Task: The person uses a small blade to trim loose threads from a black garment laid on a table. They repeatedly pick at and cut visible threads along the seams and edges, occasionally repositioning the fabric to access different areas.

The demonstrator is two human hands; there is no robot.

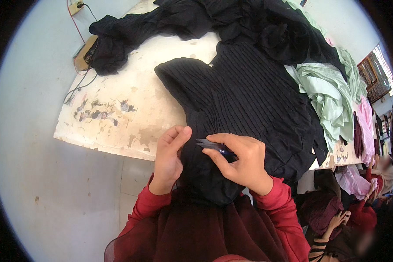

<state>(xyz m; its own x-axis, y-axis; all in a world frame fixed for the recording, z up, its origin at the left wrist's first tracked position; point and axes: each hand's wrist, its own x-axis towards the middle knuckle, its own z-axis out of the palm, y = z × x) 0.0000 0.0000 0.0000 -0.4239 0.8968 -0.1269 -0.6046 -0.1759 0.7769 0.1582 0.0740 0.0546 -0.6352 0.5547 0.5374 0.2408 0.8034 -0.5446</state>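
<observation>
A black pleated garment lies spread over the table in front of me, its lower part hanging over the near edge toward my lap. My right hand is closed around small thread snips, whose dark blades point left, just over the cloth. Beside the blades, at the garment's left edge, my left hand has its thumb and forefinger pinched together. What that pinch holds, if anything, is too small to make out. The palm of my right hand hides most of the snips' handle.
More black cloth is heaped along the far side of the worn, pale table. Light green fabric and pink fabric lie to the right. A power strip with cables sits at the left edge. Other people work at lower right.
</observation>
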